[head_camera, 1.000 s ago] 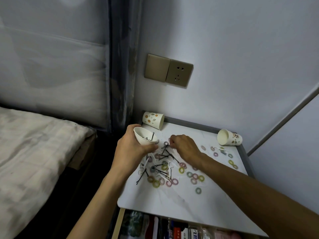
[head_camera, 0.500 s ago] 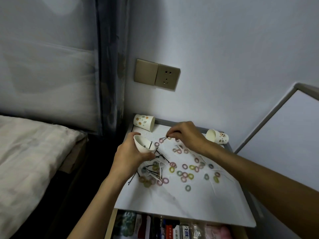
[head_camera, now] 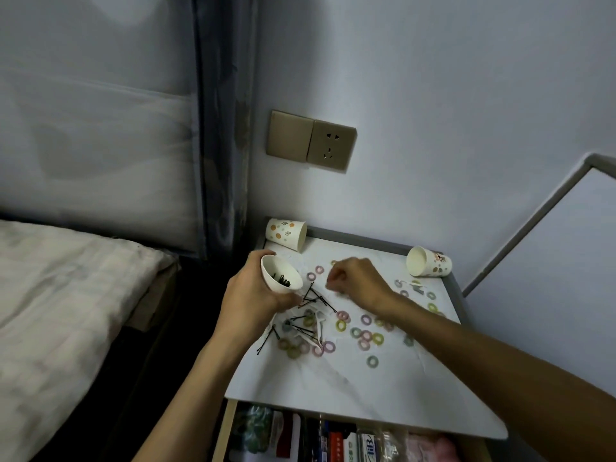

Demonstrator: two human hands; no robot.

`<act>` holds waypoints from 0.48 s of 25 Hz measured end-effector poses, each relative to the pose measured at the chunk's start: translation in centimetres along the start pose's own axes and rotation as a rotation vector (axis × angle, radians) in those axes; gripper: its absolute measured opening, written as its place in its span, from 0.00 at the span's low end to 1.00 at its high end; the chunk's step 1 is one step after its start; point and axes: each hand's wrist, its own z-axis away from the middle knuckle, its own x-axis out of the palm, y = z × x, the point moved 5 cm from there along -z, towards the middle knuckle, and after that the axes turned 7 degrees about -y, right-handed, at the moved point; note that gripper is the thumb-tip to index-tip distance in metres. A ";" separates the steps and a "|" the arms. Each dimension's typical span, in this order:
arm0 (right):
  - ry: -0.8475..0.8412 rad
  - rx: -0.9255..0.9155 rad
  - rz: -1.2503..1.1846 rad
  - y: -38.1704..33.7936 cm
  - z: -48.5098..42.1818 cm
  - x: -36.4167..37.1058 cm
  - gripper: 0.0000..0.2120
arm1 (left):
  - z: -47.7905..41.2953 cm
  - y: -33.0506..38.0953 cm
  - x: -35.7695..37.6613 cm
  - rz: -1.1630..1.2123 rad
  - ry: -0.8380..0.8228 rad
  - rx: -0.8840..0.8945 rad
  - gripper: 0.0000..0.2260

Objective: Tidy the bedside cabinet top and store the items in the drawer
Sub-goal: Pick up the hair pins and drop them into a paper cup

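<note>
The cabinet top [head_camera: 333, 378] is white with grey veining and a grey rim; the hair rings [head_camera: 340, 326] on it are pink, yellow-green and grey-blue, the hairpins [head_camera: 313, 299] black. One paper cup [head_camera: 286, 233] is cream with orange and green dots, the held cup [head_camera: 281, 278] plain white.

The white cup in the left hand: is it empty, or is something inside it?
Not empty. The cup, gripped tilted by the left hand, has several black hairpins lying inside, seen through its open mouth.
</note>
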 end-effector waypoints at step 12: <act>-0.036 0.230 0.349 1.6 -1.1 4.2 0.10 | -0.1 0.2 -0.2 0.059 0.043 0.004 0.29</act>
